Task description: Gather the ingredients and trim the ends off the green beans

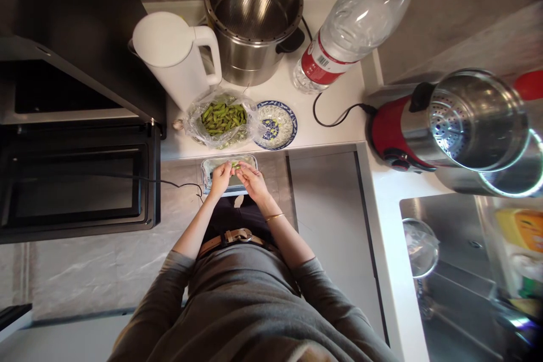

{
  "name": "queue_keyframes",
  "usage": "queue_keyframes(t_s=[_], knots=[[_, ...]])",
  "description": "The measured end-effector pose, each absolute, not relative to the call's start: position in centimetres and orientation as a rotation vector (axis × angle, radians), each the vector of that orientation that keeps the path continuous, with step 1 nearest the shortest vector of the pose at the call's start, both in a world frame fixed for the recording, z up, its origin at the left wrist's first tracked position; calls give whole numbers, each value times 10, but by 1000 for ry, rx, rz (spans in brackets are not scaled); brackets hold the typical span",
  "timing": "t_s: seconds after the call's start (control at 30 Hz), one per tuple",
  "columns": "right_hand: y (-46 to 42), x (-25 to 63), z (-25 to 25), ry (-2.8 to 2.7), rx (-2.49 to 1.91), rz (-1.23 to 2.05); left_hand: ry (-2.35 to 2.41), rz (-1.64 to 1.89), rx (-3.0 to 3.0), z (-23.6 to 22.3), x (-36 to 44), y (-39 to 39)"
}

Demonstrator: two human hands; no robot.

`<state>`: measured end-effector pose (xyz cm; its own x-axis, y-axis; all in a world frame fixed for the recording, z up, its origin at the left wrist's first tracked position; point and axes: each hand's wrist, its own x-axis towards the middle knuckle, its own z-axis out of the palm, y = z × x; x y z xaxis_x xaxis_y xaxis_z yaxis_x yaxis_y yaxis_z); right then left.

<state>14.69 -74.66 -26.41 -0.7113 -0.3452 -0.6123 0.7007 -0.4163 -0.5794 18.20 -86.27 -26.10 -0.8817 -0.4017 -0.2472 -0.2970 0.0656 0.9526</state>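
My left hand (220, 179) and my right hand (253, 179) meet over a clear rectangular container (207, 169) at the counter's edge. Between their pinched fingertips is a small green bean pod (235, 165). Both hands have their fingers closed on it. Just behind, a clear plastic bag (195, 124) lies open with several green pods (223, 117) piled inside. A blue patterned dish (276, 124) sits to the right of the bag.
A white kettle (172, 56) and a steel pot (253, 14) stand at the back, with a large water bottle (352, 28) beside them. A red and steel appliance (449, 124) stands right, above the sink (458, 271). A black oven (76, 181) is on the left.
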Motion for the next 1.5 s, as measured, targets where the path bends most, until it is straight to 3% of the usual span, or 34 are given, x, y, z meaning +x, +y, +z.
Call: queue_keyframes(t_s=[0.6, 0.93, 1.5], knots=[[-744, 147, -279, 1182, 723, -2183, -2554, -1295, 328, -270, 192, -860], [-750, 154, -279, 1204, 705, -2183, -2475, -1400, 378, -275, 190, -860], [-752, 153, -266, 1243, 740, -2175, -2399, -1242, 217, -280, 193, -859]])
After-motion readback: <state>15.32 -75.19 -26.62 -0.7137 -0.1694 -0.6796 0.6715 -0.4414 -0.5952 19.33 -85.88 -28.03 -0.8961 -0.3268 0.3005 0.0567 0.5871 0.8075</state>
